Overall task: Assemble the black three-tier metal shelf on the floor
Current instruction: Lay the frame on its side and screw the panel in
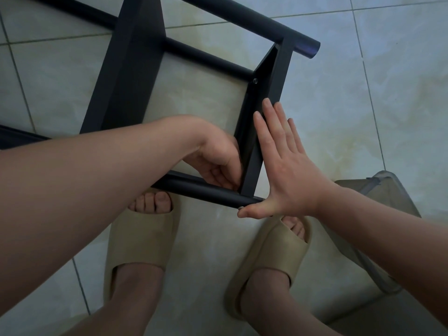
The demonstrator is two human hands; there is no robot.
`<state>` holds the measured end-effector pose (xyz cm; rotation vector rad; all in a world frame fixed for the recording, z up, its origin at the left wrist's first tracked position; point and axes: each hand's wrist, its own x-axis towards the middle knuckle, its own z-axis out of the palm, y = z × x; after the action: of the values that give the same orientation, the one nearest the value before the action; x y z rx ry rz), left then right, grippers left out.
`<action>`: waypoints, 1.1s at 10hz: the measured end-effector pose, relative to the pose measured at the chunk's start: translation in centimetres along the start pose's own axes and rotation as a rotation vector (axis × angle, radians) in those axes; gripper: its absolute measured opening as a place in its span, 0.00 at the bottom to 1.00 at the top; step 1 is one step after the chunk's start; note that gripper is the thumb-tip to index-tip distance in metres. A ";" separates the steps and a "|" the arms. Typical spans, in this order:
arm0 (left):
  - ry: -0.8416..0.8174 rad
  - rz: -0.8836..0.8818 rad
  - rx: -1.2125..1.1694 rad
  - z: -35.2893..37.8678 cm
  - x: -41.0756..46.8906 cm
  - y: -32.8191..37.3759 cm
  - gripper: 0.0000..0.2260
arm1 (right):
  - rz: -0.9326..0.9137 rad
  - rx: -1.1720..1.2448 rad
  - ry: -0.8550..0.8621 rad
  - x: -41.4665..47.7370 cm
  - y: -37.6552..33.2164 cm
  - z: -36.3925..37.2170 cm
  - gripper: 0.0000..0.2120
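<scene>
Black shelf (131, 69) lies sideways; 2 tiers (266, 76) seemingly fitted.

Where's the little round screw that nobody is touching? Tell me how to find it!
Find the black shelf frame lying on the tiled floor, then the flat end panel that the right hand presses. Go up that panel past the fingertips to where the middle tube joins it: the small round screw sits there. The other screw, by the thumb, is half covered; this one is bare.
</scene>
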<state>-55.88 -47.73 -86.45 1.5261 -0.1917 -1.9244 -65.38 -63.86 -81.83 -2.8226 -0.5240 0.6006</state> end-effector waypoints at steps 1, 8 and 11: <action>0.007 0.017 -0.018 -0.1 0.0 -0.1 0.05 | 0.002 0.002 -0.001 0.0 0.0 0.0 0.71; -0.032 -0.096 -0.003 -0.8 0.0 0.3 0.04 | 0.003 0.015 0.005 0.1 -0.2 0.1 0.70; -0.049 -0.125 0.142 -1.0 -0.3 1.3 0.04 | 0.000 0.022 0.002 0.1 -0.2 0.1 0.70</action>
<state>-54.47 -48.28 -85.89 1.6171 -0.2651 -2.0866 -65.41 -63.63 -81.94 -2.8027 -0.5135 0.6003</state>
